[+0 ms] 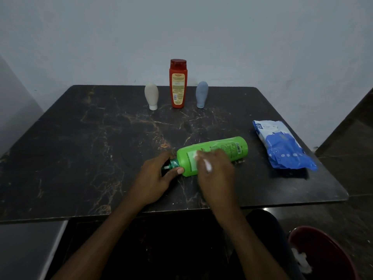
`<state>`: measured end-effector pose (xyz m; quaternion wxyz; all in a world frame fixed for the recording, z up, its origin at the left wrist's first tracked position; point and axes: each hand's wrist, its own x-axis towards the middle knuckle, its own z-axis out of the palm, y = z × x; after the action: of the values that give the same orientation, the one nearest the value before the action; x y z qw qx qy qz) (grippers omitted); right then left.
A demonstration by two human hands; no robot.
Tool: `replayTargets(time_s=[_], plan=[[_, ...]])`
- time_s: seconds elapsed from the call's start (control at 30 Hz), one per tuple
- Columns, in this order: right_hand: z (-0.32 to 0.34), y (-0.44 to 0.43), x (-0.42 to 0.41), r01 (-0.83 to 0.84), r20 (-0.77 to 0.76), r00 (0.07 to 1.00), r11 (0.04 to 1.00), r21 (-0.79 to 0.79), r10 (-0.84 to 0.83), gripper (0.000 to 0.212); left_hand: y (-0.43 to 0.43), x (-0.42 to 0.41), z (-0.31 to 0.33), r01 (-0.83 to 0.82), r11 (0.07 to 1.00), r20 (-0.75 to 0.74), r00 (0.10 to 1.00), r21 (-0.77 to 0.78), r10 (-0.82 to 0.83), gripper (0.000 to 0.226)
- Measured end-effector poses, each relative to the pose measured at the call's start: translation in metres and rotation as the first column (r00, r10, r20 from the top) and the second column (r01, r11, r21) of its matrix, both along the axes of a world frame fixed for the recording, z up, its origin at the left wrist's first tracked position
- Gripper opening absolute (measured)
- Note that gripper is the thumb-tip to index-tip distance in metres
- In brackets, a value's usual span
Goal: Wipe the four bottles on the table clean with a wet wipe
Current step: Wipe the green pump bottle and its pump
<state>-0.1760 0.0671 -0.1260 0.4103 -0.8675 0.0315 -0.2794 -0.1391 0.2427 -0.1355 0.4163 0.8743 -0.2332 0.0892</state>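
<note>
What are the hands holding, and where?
The left hand grips the green bottle by its neck. The right hand holds a white wipe against its side.

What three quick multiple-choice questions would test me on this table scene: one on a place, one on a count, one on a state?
1. Where does the blue wipes pack lie? A: near the right edge of the table. B: on the floor. C: at the left edge.
2. How many bottles stand upright at the back? A: one. B: three. C: five.
3. How is the green bottle placed? A: upright. B: lying on its side. C: hanging off the edge.

Answers:
1 A, the pack rests to the right of the green bottle.
2 B, the white bottle, red bottle and grey-blue bottle stand in a row.
3 B, the left hand holds its cap end while the right hand presses a wet wipe on its side.
</note>
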Motion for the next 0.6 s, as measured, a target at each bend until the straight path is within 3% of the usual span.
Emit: replayTargets(time_s=[0.07, 0.17, 0.37, 0.47, 0.6], plan=[[-0.005, 0.018, -0.004, -0.105, 0.04, 0.993, 0.993, -0.057, 0.108, 0.019, 0.001, 0.001, 0.0, 0.007, 1.0, -0.01, 1.0, -0.003, -0.007, 0.023], [-0.005, 0.016, -0.003, -0.122, 0.06, 0.99, 0.989, -0.084, 0.127, 0.018, 0.002, 0.001, 0.001, 0.006, 1.0, -0.003, 1.0, -0.016, -0.006, 0.023], [0.002, -0.063, 0.01, 0.16, 0.017, 0.987, 0.983, -0.092, -0.159, 0.013, 0.001, 0.0, 0.003, 0.036, 0.998, 0.021, 0.999, -0.044, -0.035, 0.022], [0.0, -0.101, 0.017, 0.313, 0.007, 0.95, 0.95, 0.002, -0.313, 0.017, 0.001, 0.0, 0.003, 0.048, 0.998, 0.043, 0.998, -0.043, -0.046, 0.021], [0.003, -0.082, 0.014, 0.267, 0.014, 0.963, 0.963, 0.022, -0.267, 0.017, 0.002, -0.002, 0.004, 0.04, 0.998, 0.077, 0.996, -0.043, -0.037, 0.021]])
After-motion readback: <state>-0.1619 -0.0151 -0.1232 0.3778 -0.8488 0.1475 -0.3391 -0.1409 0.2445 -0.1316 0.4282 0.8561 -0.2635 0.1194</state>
